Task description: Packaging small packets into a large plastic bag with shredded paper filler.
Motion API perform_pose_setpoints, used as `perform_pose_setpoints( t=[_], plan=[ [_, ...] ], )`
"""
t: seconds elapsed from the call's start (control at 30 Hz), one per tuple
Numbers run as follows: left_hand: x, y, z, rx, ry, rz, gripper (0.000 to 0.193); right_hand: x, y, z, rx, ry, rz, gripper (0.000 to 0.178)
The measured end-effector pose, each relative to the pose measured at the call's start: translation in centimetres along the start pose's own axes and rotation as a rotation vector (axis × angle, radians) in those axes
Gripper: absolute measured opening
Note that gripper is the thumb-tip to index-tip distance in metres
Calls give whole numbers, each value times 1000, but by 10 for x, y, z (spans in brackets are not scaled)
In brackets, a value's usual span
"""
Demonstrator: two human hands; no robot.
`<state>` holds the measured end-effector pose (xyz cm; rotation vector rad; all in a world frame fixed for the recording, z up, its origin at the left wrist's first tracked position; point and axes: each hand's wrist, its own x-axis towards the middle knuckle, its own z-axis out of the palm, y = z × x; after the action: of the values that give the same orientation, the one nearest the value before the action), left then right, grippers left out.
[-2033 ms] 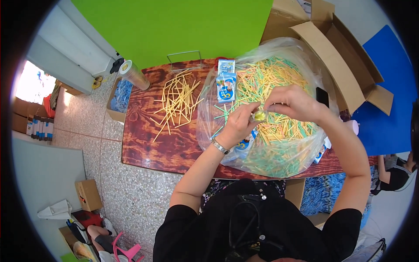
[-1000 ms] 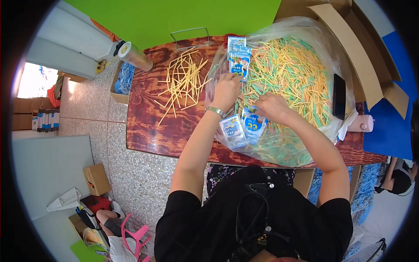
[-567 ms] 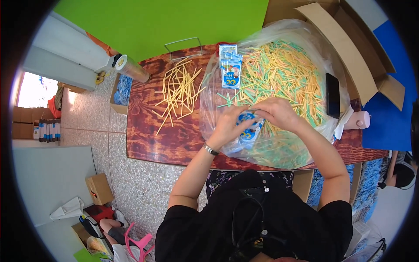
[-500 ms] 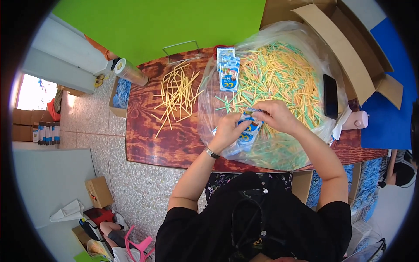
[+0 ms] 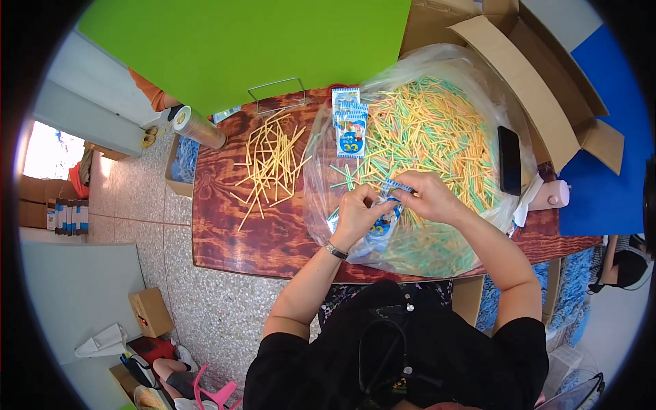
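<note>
A small blue-and-white printed packet (image 5: 387,228) is pinched near its top edge between my two hands. My left hand (image 5: 355,217) grips it with thumb and fingers closed. From the other side, my right hand (image 5: 432,197) pinches the same packet close to the left thumb. Under and beyond my hands lies a large clear plastic bag (image 5: 424,256), opened wide. It holds a heap of thin yellow, green and orange sticks (image 5: 437,130). Several more packets (image 5: 351,137) overlap on the bag's left edge. My fingers hide part of the held packet, and I cannot tell whether it is torn.
Loose pale yellow sticks (image 5: 273,167) lie on the red-brown wooden table (image 5: 232,249) at left. A plastic cylinder (image 5: 198,128) and wire stand (image 5: 277,92) are beyond. At right are a black phone (image 5: 509,160), pink bottle (image 5: 551,195) and open cardboard box (image 5: 523,89). Another person's orange sleeve (image 5: 145,87) shows far left.
The whole scene sits slightly lower in the picture. My fingertips have come closer together at the packet's top edge, and both hands keep hold of it.
</note>
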<state>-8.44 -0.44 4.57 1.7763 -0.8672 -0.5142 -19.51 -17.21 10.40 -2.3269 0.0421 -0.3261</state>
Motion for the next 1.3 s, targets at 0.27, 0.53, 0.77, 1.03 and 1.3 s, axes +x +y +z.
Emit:
perform_pose_setpoints(
  t=[0.27, 0.53, 0.77, 1.03, 1.3],
  plan=[
    [-2, 7, -8, -33, -23, 5, 32, 37, 88, -49, 7, 48, 330, 22],
    [-3, -1, -14, -160, -3, -14, 26, 56, 152, -109, -782, -293, 591, 30],
    [-4, -19, 0, -205, -62, -58, 24, 53, 146, -90, -888, -272, 531, 40],
    [-3, -4, 1, -162, -103, -32, 17, 66, 162, -76, -989, -326, 552, 32],
    [-9, 19, -1, -118, -59, 5, 27, 61, 160, -73, -1004, -246, 477, 28]
  ],
)
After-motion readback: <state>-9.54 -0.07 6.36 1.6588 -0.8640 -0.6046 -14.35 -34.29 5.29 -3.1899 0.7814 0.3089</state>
